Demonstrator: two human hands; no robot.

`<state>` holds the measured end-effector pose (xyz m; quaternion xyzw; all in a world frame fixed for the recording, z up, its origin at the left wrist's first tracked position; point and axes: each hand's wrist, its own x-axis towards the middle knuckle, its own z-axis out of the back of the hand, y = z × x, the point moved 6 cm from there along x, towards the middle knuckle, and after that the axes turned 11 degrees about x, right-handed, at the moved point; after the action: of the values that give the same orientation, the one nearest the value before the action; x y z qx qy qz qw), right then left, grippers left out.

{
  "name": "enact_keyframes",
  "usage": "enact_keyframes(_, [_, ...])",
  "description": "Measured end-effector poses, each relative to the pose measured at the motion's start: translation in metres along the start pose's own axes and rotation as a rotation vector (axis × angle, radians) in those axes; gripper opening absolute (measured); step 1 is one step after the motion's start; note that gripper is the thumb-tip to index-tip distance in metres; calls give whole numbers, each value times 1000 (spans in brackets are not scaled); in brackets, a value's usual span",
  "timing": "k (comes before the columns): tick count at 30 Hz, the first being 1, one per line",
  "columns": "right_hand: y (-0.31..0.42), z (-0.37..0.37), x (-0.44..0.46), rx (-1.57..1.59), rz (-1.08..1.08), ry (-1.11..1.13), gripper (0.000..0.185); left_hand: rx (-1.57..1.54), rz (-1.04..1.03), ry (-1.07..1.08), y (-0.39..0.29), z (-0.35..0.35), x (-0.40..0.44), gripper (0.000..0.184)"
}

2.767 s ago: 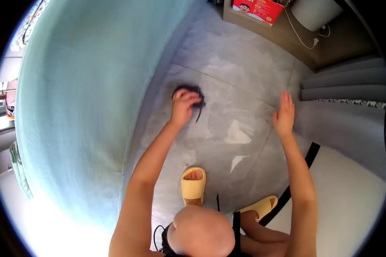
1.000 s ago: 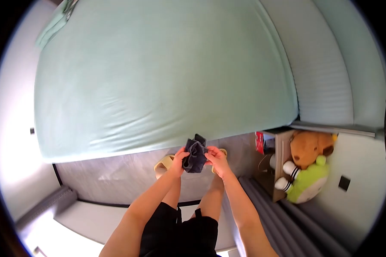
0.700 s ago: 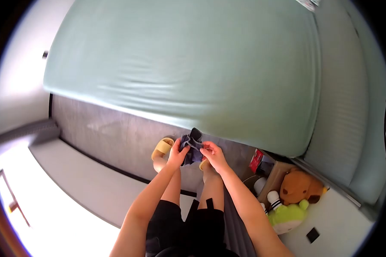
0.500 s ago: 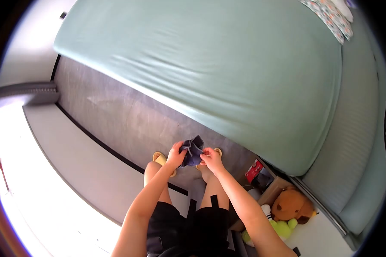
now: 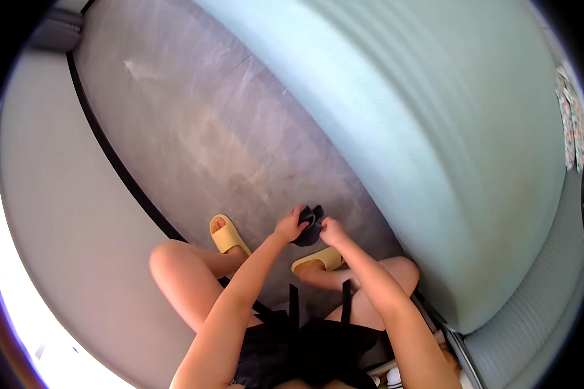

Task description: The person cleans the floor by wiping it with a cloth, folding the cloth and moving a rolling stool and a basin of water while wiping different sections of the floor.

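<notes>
A crumpled dark cloth (image 5: 308,233) is held between both hands, low over the grey floor and in front of the knees. My left hand (image 5: 291,225) grips its left side, with the thumb laid over the folds. On the cloth's right edge, my right hand (image 5: 331,231) is closed in a pinch. Below the cloth are two yellow slippers, the left one (image 5: 227,236) and the right one (image 5: 326,259), both worn on the feet.
A bed with a pale green sheet (image 5: 435,162) runs along the right. Grey tiled floor (image 5: 194,129) stretches ahead, bordered by a black strip and a pale wall (image 5: 65,194) on the left. Patterned fabric (image 5: 571,117) lies at the far right. Part of a plush toy (image 5: 394,377) shows at the bottom.
The view has turned, bringing the bed to the right side and more floor ahead. The body has lowered into a squat with knees spread. Both hands still hold the cloth, now nearer the floor.
</notes>
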<state>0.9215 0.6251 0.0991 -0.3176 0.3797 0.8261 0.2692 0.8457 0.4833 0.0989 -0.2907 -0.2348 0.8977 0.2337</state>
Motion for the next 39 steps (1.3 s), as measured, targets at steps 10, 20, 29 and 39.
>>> enact_keyframes(10, [-50,37,120,202,67,-464,26,423,-604,23,28,-151,-5,63])
enact_keyframes(20, [-16,60,159,447,405,-592,29,409,-704,-255,102,-25,150,55])
enact_keyframes(29, [-43,62,148,473,434,-660,30,379,-439,-569,129,40,197,47])
enact_keyframes(39, [-10,80,128,521,574,-656,33,487,-1189,114,-17,-198,74,49])
